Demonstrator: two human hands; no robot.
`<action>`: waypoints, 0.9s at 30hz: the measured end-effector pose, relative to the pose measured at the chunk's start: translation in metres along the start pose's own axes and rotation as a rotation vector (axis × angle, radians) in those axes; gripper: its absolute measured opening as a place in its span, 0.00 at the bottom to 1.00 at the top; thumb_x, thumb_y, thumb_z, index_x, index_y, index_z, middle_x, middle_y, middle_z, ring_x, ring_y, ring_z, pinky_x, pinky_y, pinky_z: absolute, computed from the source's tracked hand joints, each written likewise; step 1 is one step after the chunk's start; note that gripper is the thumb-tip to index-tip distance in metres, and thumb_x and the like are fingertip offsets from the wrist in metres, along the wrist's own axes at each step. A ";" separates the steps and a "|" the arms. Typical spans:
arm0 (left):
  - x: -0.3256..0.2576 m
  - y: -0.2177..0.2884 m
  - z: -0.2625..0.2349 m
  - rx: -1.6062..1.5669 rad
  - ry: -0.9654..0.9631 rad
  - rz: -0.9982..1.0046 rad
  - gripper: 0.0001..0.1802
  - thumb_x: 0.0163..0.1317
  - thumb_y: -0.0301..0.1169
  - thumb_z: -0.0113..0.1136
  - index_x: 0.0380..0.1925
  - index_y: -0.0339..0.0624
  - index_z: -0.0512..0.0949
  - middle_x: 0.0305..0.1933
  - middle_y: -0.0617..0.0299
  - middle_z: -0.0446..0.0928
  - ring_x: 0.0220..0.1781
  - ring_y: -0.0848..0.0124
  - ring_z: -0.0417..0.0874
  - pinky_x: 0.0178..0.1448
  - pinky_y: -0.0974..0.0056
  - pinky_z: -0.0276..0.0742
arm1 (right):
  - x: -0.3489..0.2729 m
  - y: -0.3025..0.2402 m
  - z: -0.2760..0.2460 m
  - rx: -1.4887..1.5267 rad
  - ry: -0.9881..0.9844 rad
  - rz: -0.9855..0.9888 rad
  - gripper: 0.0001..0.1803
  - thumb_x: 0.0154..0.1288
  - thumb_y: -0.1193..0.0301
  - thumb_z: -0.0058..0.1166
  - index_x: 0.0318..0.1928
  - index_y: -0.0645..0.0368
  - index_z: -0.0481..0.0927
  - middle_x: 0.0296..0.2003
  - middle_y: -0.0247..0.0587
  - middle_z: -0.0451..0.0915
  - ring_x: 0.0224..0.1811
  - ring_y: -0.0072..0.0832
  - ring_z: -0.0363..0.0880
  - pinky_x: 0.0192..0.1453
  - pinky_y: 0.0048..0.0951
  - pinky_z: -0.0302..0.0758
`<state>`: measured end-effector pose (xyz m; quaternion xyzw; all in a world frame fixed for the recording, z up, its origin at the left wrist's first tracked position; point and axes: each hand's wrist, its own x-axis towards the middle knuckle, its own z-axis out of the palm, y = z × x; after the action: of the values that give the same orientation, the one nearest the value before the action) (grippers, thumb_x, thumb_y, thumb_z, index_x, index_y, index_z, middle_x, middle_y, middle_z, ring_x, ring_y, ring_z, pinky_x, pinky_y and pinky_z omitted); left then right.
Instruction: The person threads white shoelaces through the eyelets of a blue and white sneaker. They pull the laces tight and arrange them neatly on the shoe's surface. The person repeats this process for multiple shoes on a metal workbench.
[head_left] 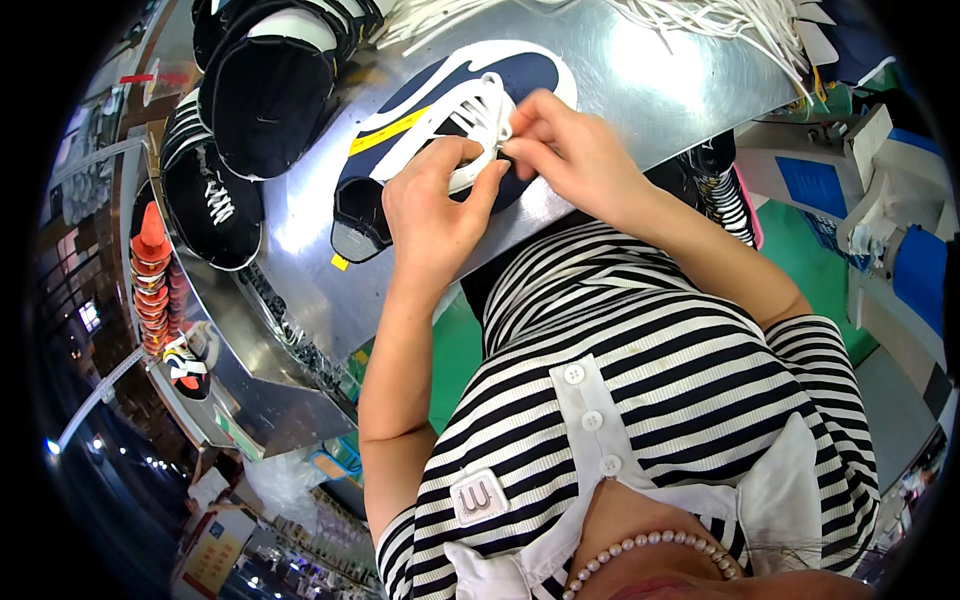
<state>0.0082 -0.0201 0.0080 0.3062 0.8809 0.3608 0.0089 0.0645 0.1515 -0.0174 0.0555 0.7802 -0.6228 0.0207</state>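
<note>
A navy and white shoe upper (520, 72) lies on the metal table, its black-lined opening toward me on the left. A yellow strip (390, 131) runs along its side. White shoelace (478, 112) crosses the front and loops up between my hands. My left hand (435, 205) is closed, thumb and fingers gripping the upper at the white edge beside the lacing. The thumb and index finger of my right hand (575, 150) pinch the shoelace right beside it. The fingertips nearly meet, so the exact lace end is hidden.
Black shoe uppers (270, 105) are stacked at the table's left, another with white laces (215, 205) beside them. Loose white laces (700, 25) lie along the far edge. Orange-red stacked pieces (152, 285) stand farther left. Grey machinery with blue panels (810, 185) is at right.
</note>
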 end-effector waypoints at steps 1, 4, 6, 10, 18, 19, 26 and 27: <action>-0.002 0.001 0.000 -0.018 -0.002 0.006 0.10 0.52 0.32 0.71 0.30 0.39 0.80 0.29 0.55 0.81 0.30 0.57 0.83 0.34 0.61 0.76 | 0.006 0.006 0.012 0.077 0.033 0.017 0.11 0.71 0.68 0.53 0.45 0.62 0.70 0.26 0.40 0.82 0.28 0.24 0.82 0.34 0.24 0.75; -0.008 0.000 0.000 -0.029 0.004 0.029 0.09 0.53 0.29 0.70 0.31 0.38 0.80 0.29 0.56 0.81 0.29 0.57 0.82 0.33 0.60 0.75 | 0.010 0.014 0.022 -0.112 0.112 -0.066 0.11 0.70 0.67 0.55 0.43 0.61 0.70 0.26 0.40 0.82 0.28 0.24 0.82 0.35 0.24 0.77; -0.012 0.001 -0.001 0.084 0.055 0.108 0.09 0.53 0.30 0.70 0.30 0.40 0.79 0.28 0.58 0.79 0.28 0.59 0.80 0.32 0.60 0.73 | 0.002 0.008 -0.001 -0.188 -0.041 -0.141 0.11 0.70 0.67 0.55 0.43 0.61 0.72 0.27 0.38 0.82 0.28 0.23 0.81 0.35 0.23 0.76; -0.022 0.000 -0.006 0.324 0.157 0.266 0.08 0.51 0.28 0.71 0.29 0.43 0.80 0.23 0.62 0.73 0.26 0.64 0.75 0.30 0.61 0.68 | -0.013 -0.020 -0.069 -0.411 0.048 0.105 0.11 0.67 0.73 0.57 0.49 0.58 0.78 0.32 0.33 0.83 0.32 0.17 0.78 0.35 0.23 0.74; -0.024 -0.002 -0.004 0.371 0.196 0.354 0.09 0.49 0.23 0.70 0.29 0.40 0.79 0.23 0.61 0.73 0.24 0.63 0.74 0.28 0.62 0.67 | 0.022 -0.047 -0.011 -0.879 -0.268 -0.478 0.14 0.60 0.72 0.57 0.46 0.60 0.78 0.32 0.44 0.83 0.35 0.42 0.83 0.36 0.33 0.77; -0.024 0.001 -0.003 0.356 0.193 0.358 0.09 0.49 0.23 0.70 0.29 0.40 0.79 0.22 0.61 0.73 0.24 0.63 0.74 0.28 0.62 0.67 | 0.021 -0.049 -0.010 -0.937 -0.304 -0.442 0.13 0.60 0.70 0.58 0.45 0.61 0.78 0.32 0.44 0.83 0.36 0.42 0.83 0.37 0.33 0.77; -0.020 -0.001 -0.001 0.213 0.099 0.291 0.10 0.48 0.26 0.71 0.29 0.41 0.79 0.23 0.61 0.71 0.25 0.64 0.75 0.28 0.61 0.70 | 0.051 -0.038 -0.018 -0.352 -0.286 -0.275 0.13 0.60 0.72 0.63 0.45 0.61 0.82 0.35 0.40 0.85 0.38 0.27 0.84 0.46 0.29 0.79; -0.019 -0.001 -0.001 0.198 0.087 0.284 0.10 0.48 0.26 0.71 0.29 0.41 0.79 0.22 0.61 0.71 0.25 0.63 0.75 0.28 0.61 0.70 | 0.058 -0.043 -0.026 0.056 -0.206 -0.080 0.13 0.62 0.70 0.63 0.46 0.60 0.83 0.37 0.35 0.85 0.40 0.21 0.83 0.50 0.25 0.78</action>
<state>0.0229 -0.0311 0.0042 0.4110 0.8596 0.2830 -0.1103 0.0029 0.1706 0.0245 -0.0395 0.7579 -0.6469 0.0743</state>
